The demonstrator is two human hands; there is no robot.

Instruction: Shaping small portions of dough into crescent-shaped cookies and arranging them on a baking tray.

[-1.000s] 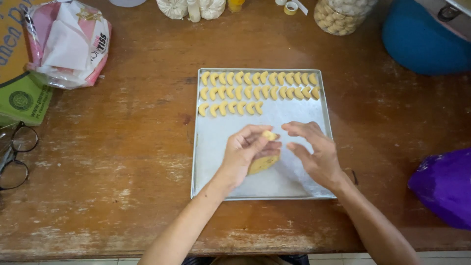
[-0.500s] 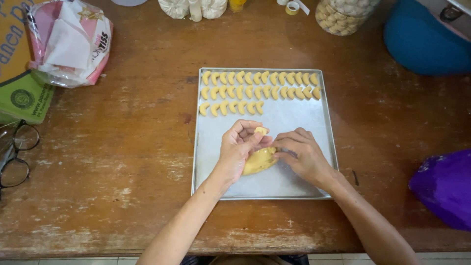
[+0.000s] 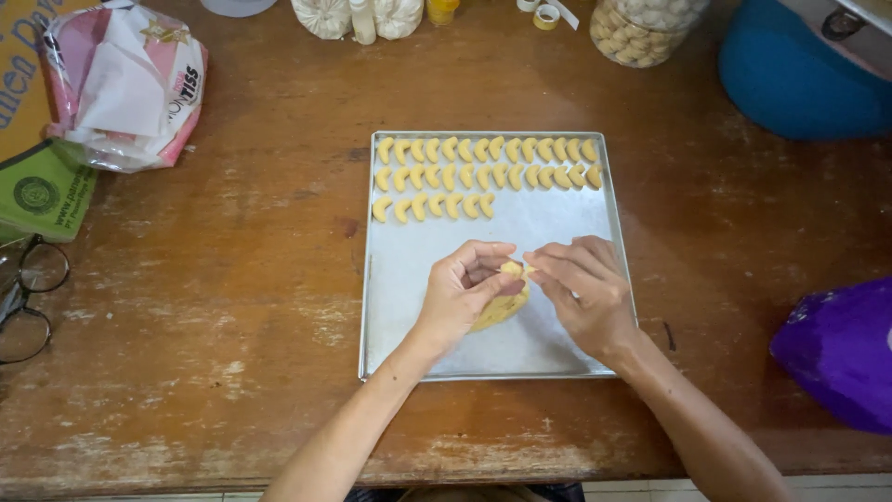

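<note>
Head view: at centre frame, over the square silver metal baking tray (image 3: 400, 307) on the worn brown wooden desk (image 3: 204, 316), the left hand (image 3: 462, 296) cups a soft yellow dough lump (image 3: 499, 307). The right hand (image 3: 581, 290) pinches a bit at the lump's top with narrowed fingertips. The dough looks light, pliable and easily dented, so gentle fingertip holds suit it. Rows of small shaped dough pieces (image 3: 483, 175) lie along the tray's upper part.

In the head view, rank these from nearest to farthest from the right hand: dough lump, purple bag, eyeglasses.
1. Dough lump: on the tray, touching the right hand.
2. Purple bag: right table edge.
3. Eyeglasses: far left edge.
</note>
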